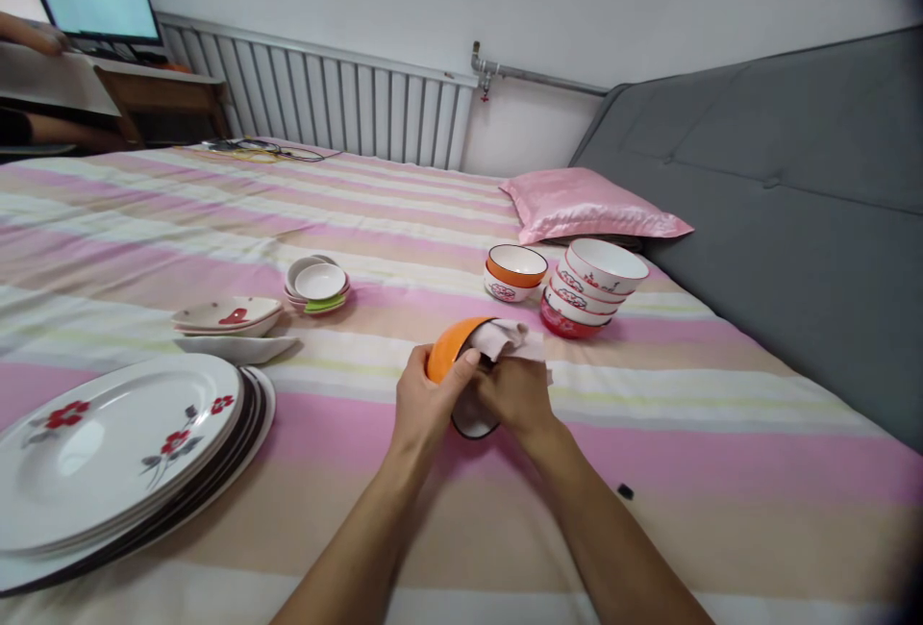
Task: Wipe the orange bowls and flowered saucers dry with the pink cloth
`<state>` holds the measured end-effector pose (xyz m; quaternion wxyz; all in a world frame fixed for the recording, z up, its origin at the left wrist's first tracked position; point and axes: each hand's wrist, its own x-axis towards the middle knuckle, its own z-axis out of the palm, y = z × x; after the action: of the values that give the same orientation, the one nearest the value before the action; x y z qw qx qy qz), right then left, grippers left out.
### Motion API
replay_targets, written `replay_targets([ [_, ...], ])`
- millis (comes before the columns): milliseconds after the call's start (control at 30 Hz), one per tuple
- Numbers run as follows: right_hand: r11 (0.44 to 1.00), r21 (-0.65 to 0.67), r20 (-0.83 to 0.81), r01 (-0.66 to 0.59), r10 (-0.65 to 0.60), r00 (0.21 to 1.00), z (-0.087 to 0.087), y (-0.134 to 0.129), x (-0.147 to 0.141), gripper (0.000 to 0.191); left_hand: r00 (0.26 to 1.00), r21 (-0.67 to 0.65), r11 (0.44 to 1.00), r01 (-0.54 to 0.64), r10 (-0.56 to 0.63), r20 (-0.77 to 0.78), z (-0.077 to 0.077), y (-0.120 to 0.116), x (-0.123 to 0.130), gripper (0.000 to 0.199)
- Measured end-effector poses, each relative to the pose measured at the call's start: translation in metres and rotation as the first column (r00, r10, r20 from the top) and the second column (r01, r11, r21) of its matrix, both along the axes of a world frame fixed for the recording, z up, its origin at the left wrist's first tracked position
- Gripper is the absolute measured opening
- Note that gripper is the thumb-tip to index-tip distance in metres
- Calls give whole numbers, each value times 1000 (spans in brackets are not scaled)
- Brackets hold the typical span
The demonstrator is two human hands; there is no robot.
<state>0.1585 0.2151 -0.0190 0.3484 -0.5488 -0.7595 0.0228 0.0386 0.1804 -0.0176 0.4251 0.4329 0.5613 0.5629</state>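
An orange bowl (448,348) with a white inside and a dark rim is tipped on its side above the bed. My left hand (425,396) grips it from the left, thumb over the rim. A pale cloth (503,337) is bunched in my right hand (520,392), which is pushed into the bowl's opening; its fingertips are hidden. Behind it stand two stacked bowls, an orange one (517,262) on top of a white patterned one (503,289). Just right of them rises a taller stack of white and red bowls (584,293).
Stacked plates (130,433) lie at the left, with leaf-shaped dishes (231,314) and small dishes (317,281) behind. A pink pillow (591,204) rests by the grey headboard (779,154). A small black object (625,491) lies at right. Another person's hand (44,38) is near the monitors.
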Motion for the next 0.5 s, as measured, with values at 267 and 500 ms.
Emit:
replay_targets([
  [267, 945, -294, -360, -144, 30, 932, 17, -2, -2, 30, 986, 140, 989, -48, 70, -152, 3, -2, -1, 64],
  [500, 825, -414, -460, -384, 175, 871, 14, -3, 4, 22, 991, 185, 978, -99, 112, -66, 1, -1, -3, 56],
])
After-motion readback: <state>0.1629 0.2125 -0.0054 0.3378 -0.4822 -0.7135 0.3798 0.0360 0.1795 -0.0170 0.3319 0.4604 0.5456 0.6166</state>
